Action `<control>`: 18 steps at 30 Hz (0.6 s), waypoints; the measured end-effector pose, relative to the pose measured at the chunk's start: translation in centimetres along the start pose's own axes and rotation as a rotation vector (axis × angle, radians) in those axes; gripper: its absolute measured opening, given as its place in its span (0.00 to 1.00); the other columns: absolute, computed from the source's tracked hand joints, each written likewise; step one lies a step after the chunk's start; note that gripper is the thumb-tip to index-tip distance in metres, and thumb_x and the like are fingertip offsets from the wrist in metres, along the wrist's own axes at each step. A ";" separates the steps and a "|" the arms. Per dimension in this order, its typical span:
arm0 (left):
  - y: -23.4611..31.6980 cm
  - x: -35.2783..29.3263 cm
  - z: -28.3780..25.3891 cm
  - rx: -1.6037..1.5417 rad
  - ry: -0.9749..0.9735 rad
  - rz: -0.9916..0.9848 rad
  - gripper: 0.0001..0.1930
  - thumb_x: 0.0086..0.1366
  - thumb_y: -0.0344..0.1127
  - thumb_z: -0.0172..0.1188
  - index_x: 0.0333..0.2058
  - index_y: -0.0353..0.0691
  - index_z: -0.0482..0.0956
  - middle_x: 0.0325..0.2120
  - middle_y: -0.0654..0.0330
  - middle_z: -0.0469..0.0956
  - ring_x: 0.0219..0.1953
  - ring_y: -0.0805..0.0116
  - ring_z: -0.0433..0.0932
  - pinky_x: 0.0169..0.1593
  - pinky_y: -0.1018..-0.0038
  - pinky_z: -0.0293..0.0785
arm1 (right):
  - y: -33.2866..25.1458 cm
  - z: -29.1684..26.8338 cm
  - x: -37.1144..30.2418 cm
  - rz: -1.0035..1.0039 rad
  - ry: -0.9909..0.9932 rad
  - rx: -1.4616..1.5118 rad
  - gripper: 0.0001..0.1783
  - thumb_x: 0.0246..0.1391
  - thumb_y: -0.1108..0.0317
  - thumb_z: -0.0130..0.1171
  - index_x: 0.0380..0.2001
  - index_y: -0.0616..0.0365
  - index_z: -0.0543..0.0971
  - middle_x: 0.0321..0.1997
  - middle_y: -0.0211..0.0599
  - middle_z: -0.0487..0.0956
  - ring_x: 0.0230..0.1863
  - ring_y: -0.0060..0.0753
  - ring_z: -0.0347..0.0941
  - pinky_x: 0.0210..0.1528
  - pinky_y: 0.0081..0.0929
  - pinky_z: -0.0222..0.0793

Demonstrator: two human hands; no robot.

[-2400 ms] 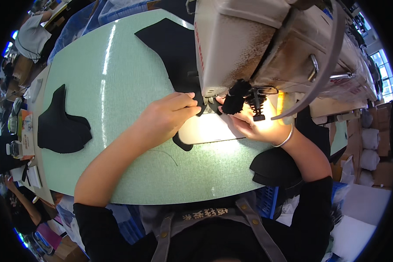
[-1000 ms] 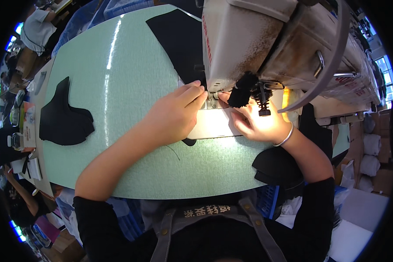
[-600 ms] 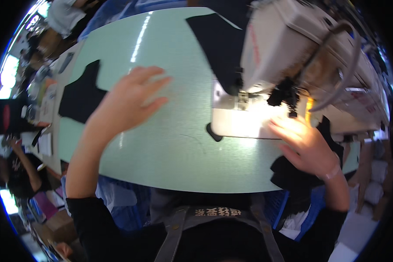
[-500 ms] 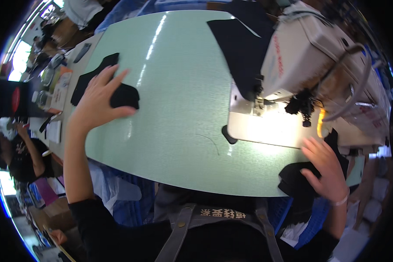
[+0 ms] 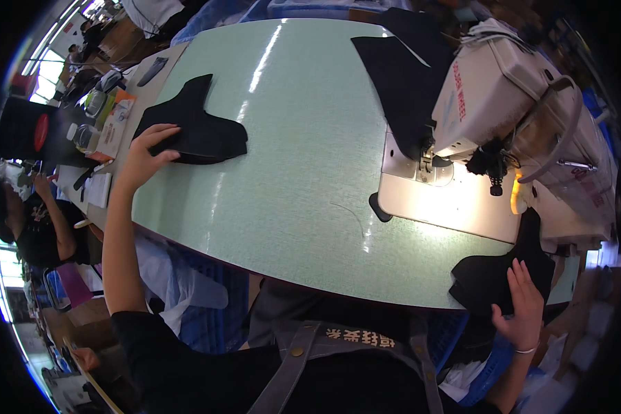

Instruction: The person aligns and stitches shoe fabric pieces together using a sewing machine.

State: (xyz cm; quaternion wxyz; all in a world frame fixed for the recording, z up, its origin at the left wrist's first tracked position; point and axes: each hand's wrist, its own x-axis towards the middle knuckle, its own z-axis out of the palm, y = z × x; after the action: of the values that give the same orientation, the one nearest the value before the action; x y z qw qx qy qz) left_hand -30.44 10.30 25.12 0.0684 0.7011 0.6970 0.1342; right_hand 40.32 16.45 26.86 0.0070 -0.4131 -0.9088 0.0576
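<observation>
On the left of the table, my left hand (image 5: 147,157) rests at the near left edge of a boot-shaped black fabric piece (image 5: 210,130). Its thumb and fingers are apart, with black cloth showing between them. At the lower right, my right hand (image 5: 523,305) lies with outstretched fingers on another black fabric piece (image 5: 481,279) of similar shape. That piece hangs close to the table's front edge. A larger black fabric piece (image 5: 397,76) lies under the head of a sewing machine (image 5: 493,90), reaching to its presser foot (image 5: 426,163).
The pale green table (image 5: 297,138) has a loose dark thread (image 5: 352,215) on it. The machine's lit bed plate (image 5: 448,207) is at the right. Bottles (image 5: 83,136) and a box stand on a side surface at the left. Blue crates (image 5: 221,310) sit below the front edge. Another person (image 5: 45,221) is seated far left.
My left hand has come down toward the near left edge of its black piece, uncovering more of it. My right hand has moved nearer me, onto the other piece. The view has shifted slightly.
</observation>
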 end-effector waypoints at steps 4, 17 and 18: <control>-2.8 1.1 2.0 -0.221 0.172 -0.140 0.32 0.51 0.20 0.55 0.58 0.42 0.73 0.60 0.56 0.67 0.57 0.61 0.71 0.61 0.70 0.64 | 0.3 1.0 -1.1 0.040 0.073 0.002 0.38 0.29 0.76 0.55 0.54 0.66 0.73 0.64 0.52 0.69 0.64 0.57 0.65 0.61 0.45 0.65; -8.8 2.6 -0.1 -0.182 0.421 -0.074 0.27 0.72 0.42 0.46 0.63 0.29 0.62 0.61 0.52 0.66 0.63 0.62 0.63 0.66 0.70 0.55 | 4.2 0.0 -0.7 0.320 0.162 0.656 0.42 0.30 0.86 0.43 0.57 0.58 0.73 0.66 0.45 0.68 0.71 0.49 0.55 0.73 0.39 0.46; -4.3 3.1 0.5 -0.369 0.507 0.003 0.27 0.73 0.42 0.44 0.64 0.29 0.60 0.62 0.52 0.65 0.65 0.62 0.62 0.67 0.70 0.54 | 3.7 -0.2 -0.5 0.396 0.208 0.658 0.41 0.31 0.86 0.44 0.56 0.60 0.73 0.65 0.47 0.69 0.71 0.49 0.55 0.72 0.38 0.47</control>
State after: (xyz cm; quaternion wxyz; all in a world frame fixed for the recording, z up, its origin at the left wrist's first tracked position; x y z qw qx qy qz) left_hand -34.46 13.55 23.75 0.0185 0.6220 0.6547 0.4292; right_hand 43.45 18.56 26.69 0.2199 -0.5597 -0.7390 0.3039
